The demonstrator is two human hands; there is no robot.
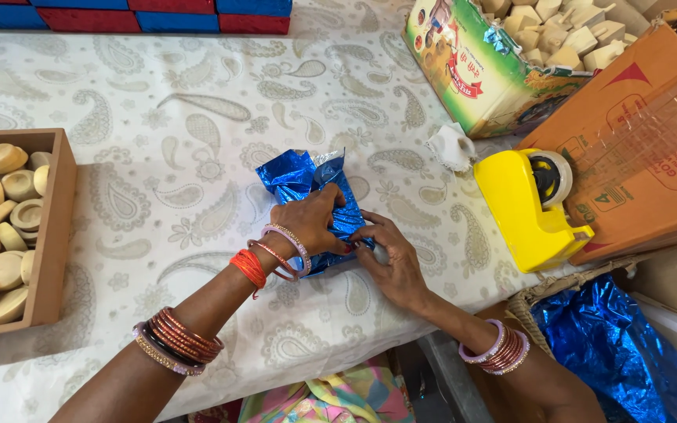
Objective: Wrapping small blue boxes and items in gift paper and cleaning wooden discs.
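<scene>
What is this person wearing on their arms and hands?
Both forearms are bare, with no sleeves showing. The left hand has pink beaded bangles and orange thread at the wrist, plus a stack of coppery-red and gold bangles higher up the forearm. The right hand has a stack of pink and reddish bangles on its forearm. No rings are clearly visible.

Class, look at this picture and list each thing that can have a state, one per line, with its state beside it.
Blue foil parcel: partly wrapped, foil crumpled, pressed on the table.
Left hand: pressing down on the parcel.
Right hand: fingers pinching the parcel's near edge.
Yellow tape dispenser: upright, roll loaded.
Wooden tray: filled with round wooden pieces.
Green box: open, holding pale blocks.
Basket: holding loose blue foil.
</scene>
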